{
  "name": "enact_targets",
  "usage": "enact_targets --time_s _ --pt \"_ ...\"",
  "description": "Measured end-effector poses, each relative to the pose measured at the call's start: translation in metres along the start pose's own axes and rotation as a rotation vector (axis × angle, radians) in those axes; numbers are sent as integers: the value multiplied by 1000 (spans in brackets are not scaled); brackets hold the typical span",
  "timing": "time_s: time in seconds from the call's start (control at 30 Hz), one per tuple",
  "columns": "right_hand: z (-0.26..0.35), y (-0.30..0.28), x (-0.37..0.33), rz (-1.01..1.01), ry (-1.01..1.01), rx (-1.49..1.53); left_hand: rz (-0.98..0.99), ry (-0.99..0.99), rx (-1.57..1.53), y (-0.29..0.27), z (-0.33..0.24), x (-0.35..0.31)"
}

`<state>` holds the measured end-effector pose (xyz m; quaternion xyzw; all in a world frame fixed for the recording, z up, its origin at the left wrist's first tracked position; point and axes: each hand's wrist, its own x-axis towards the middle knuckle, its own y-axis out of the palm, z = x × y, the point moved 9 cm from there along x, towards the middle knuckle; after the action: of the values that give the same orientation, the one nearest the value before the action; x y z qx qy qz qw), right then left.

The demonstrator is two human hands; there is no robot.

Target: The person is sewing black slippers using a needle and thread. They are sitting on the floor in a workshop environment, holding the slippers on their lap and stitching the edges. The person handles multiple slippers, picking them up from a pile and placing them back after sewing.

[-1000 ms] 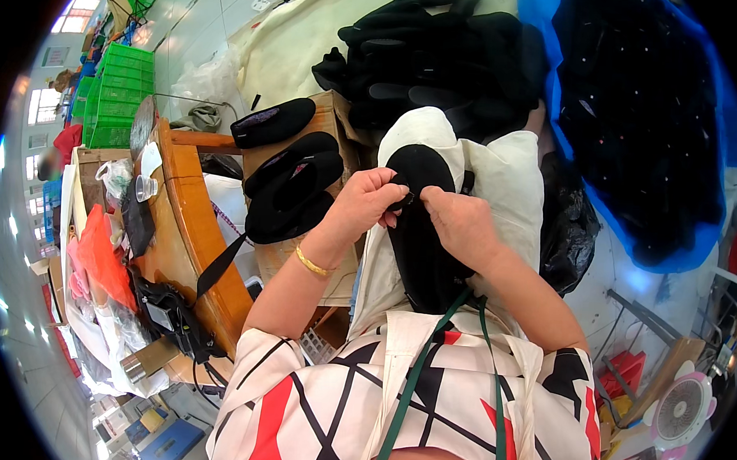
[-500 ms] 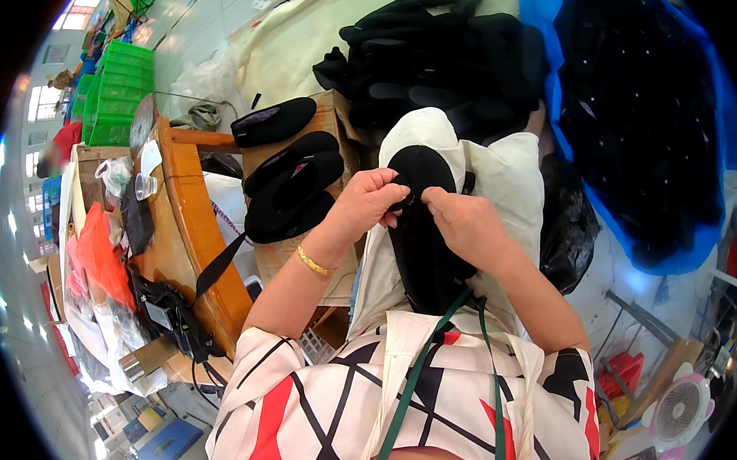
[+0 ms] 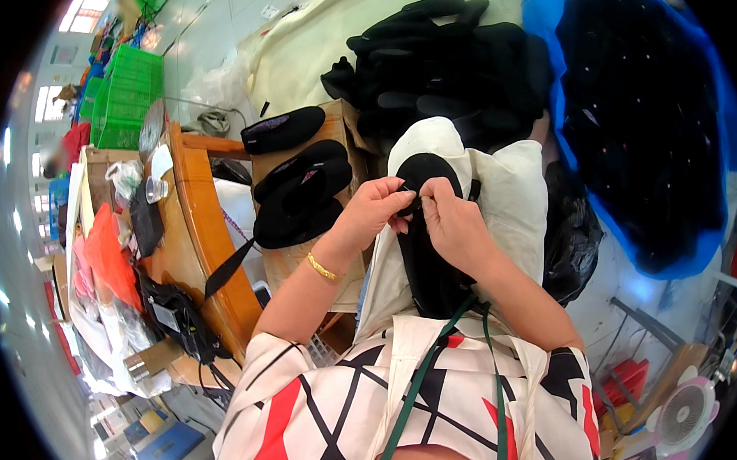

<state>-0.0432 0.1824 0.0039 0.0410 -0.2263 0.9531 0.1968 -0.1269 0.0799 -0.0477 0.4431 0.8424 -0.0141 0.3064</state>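
A black cloth shoe (image 3: 420, 269) lies lengthwise on the white cloth (image 3: 510, 187) over my lap, its rounded end pointing away from me. My left hand (image 3: 378, 206) is closed in a pinch over the shoe's upper part. Right beside it, my right hand (image 3: 452, 225) pinches too, thumb and forefinger together. The fingertips of both nearly meet on the black fabric. Whatever they grip is too small and dark to make out. Several more black shoes (image 3: 292, 190) rest on a cardboard box (image 3: 289, 268) to my left.
A large heap of black shoes (image 3: 449, 69) lies ahead on a pale sheet (image 3: 298, 58). At the right is a blue-lined container (image 3: 679, 264) of dark pieces beside a black plastic bag (image 3: 569, 239). A wooden table (image 3: 209, 215) stands left; a fan (image 3: 683, 415) is at the lower right.
The whole view has shifted slightly down and right. My two hands have come a little closer together over the shoe, still pinching.
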Motion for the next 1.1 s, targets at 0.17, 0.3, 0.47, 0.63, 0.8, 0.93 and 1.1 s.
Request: enact_targets --time_s 0.17,0.3,0.47,0.63,0.8,0.93,1.1 --pt "-2 -24 15 -50 -9 21 -67 23 57 -4 2 -1" --pt "12 -29 17 -22 -64 2 -143 42 59 -4 0 -2" --pt "-2 -19 26 -229 -134 -72 -141 37 153 6 -6 -2" --pt "-42 -18 34 -66 460 854 -187 73 234 1 -6 -5" --pt "-91 -84 -16 -236 635 1053 -190 111 247 -1 -5 -3" --pt "-150 -215 -50 -726 271 1657 -204 109 254 1 -6 -4" --pt "-133 -196 -54 -784 344 1153 -196 179 500 11 -20 -6"
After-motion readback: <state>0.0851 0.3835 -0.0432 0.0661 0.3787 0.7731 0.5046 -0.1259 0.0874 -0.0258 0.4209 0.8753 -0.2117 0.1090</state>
